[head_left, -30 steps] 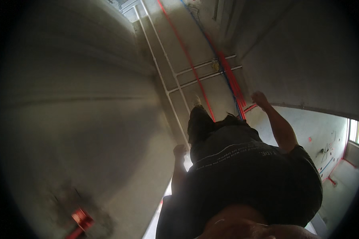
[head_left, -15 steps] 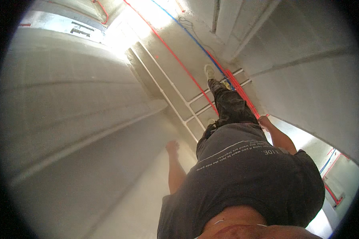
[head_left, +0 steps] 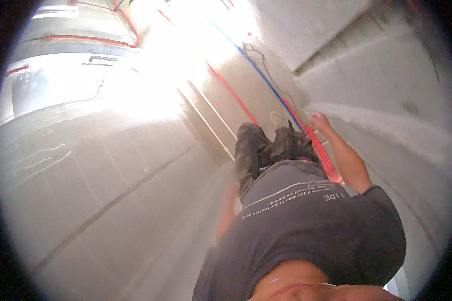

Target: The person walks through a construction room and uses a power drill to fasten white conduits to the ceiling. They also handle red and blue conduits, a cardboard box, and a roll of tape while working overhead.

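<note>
My right hand is held out in front of me on the right, above the bundle of red pipes on the floor. Its fingers are curled in, and nothing shows in them. Low at my left side, my left hand is smeared by motion beside my dark trousers. Its fingers cannot be made out, and no object shows with it. Neither hand touches a wall or a pipe.
Bare grey walls rise on the left and right of a narrow passage. Along the floor run a blue pipe, a red pipe and white pipes. A dark cable lies loosely coiled ahead. Bright light washes out the far end.
I have moved forward along the passage, and my legs have changed stride. My right hand has swung forward; my left has swung back toward my hip. The white crosspieces have mostly passed beneath me.
</note>
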`<state>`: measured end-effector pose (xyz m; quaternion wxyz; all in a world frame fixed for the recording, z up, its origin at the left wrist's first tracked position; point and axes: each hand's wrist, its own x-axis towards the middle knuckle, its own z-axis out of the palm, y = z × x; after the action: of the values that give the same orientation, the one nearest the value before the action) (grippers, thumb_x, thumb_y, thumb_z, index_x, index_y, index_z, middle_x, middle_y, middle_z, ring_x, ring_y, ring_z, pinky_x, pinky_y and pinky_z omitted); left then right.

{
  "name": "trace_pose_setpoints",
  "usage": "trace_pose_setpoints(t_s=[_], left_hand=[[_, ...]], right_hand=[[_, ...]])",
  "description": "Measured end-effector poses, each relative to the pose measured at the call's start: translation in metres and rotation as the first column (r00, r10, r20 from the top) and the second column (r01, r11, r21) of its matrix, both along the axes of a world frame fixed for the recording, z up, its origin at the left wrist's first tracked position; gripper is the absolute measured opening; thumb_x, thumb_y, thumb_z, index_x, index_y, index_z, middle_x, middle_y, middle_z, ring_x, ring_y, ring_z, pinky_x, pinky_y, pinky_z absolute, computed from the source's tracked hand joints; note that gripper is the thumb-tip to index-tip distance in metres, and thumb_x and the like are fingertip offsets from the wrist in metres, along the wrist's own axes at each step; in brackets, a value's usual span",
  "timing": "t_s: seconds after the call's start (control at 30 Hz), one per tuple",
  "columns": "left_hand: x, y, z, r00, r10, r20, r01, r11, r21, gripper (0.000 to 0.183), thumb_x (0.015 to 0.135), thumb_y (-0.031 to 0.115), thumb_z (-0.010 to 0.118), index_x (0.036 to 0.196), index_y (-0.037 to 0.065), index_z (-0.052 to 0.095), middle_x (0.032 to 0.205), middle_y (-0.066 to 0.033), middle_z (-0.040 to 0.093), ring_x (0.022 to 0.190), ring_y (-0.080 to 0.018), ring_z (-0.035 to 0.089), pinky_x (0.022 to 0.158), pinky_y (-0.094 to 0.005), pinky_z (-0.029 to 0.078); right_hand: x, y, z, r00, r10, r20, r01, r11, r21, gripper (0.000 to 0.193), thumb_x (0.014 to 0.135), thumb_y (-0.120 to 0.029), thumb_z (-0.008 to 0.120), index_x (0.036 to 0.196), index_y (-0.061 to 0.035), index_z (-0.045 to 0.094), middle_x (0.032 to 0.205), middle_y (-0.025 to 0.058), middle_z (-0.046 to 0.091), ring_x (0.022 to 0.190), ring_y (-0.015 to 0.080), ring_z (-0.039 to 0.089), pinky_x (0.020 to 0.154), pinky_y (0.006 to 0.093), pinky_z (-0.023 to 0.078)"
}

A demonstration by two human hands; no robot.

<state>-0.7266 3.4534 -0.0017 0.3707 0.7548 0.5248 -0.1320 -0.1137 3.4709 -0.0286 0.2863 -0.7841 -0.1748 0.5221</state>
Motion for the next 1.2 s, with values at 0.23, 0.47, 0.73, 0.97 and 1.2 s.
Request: trace_pose_setpoints(t_s=[0.23, 0.47, 0.73, 0.97, 1.2], left_hand=[[0.001, 0.227, -0.06, 0.788, 0.596, 0.151, -0.571, 0.801, -0.179, 0.024, 0.09, 0.02, 0.067, 0.088, -0.003, 0.072, 0.079, -0.0086, 0.068, 0.069, -0.0177, 0.065, 0.063, -0.0364, 0.051], [0.082, 0.489, -0.052, 0.95, 0.232, 0.208, -0.238, 0.971, 0.003, 0.021, 0.089, 0.016, 0.066, 0.082, -0.002, 0.071, 0.078, -0.0087, 0.068, 0.065, -0.0183, 0.064, 0.058, -0.0322, 0.05], [0.094, 0.759, -0.035, 0.427, 0.854, 0.297, -0.77, 0.516, -0.376, 0.016, 0.094, 0.016, 0.063, 0.094, 0.001, 0.068, 0.078, -0.0066, 0.066, 0.063, -0.0143, 0.062, 0.055, -0.0272, 0.048], [0.13, 0.893, -0.01, 0.398, 0.887, 0.234, -0.753, 0.461, -0.469, 0.02, 0.094, 0.02, 0.061, 0.094, 0.002, 0.069, 0.082, -0.0113, 0.07, 0.065, -0.0218, 0.065, 0.056, -0.034, 0.05], [0.185, 0.979, -0.042, 0.917, 0.39, 0.084, -0.349, 0.886, -0.306, 0.023, 0.095, 0.024, 0.058, 0.101, 0.006, 0.069, 0.087, -0.0129, 0.071, 0.074, -0.026, 0.067, 0.064, -0.0388, 0.051]], right_hand=[[0.003, 0.276, 0.034, 0.999, 0.04, 0.035, -0.043, 0.994, 0.105, 0.028, 0.095, -0.027, 0.065, 0.103, -0.0004, 0.067, 0.086, 0.0061, 0.068, 0.073, 0.0151, 0.064, 0.067, 0.033, 0.053], [0.022, 0.413, -0.02, 0.969, 0.173, 0.179, -0.148, 0.978, -0.144, 0.026, 0.089, -0.027, 0.07, 0.094, -0.0019, 0.071, 0.083, 0.0074, 0.069, 0.073, 0.016, 0.064, 0.068, 0.0337, 0.052], [0.028, 0.647, 0.054, 0.953, 0.107, 0.284, -0.079, 0.991, -0.107, 0.039, 0.08, -0.036, 0.07, 0.097, -0.0004, 0.07, 0.09, 0.0174, 0.072, 0.09, 0.0318, 0.069, 0.083, 0.0428, 0.053], [0.059, 0.846, 0.054, 0.881, 0.194, 0.431, -0.215, 0.977, 0.0, 0.037, 0.084, -0.033, 0.067, 0.097, 0.0009, 0.069, 0.094, 0.0234, 0.071, 0.094, 0.0399, 0.068, 0.085, 0.0471, 0.052], [0.126, 1.037, -0.025, 0.801, 0.391, 0.453, -0.352, 0.92, -0.171, 0.037, 0.085, -0.031, 0.067, 0.1, 0.0022, 0.071, 0.1, 0.0247, 0.071, 0.099, 0.0415, 0.068, 0.085, 0.0504, 0.053]])
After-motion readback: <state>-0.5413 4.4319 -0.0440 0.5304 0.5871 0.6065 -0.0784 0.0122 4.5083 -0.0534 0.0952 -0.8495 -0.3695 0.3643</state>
